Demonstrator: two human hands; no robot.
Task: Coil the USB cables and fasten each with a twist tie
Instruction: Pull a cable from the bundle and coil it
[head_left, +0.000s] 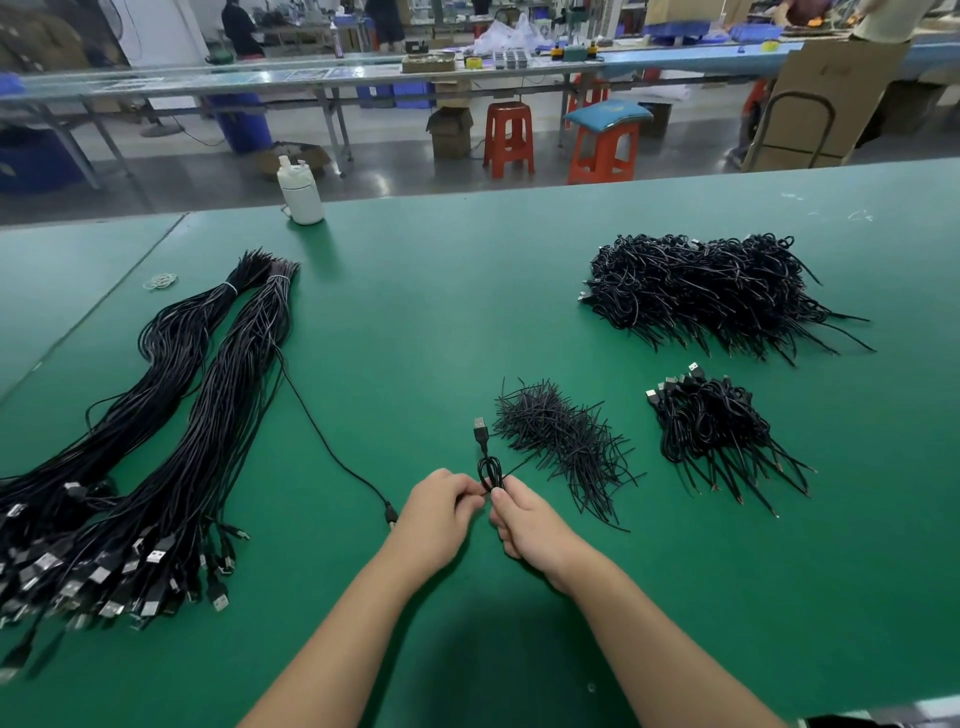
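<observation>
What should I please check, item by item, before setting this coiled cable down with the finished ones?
1. Small black coiled USB cable held by both hands, left hand and right hand: ok.
2. Coil tight, silver plug upright: ok.
3. Thin black twist tie fastened around coil: cannot tell, fingers cover it.
4. Loose pile of black twist ties nearby: ok.
5. Small heap of finished coils on green table to the right: ok.
</observation>
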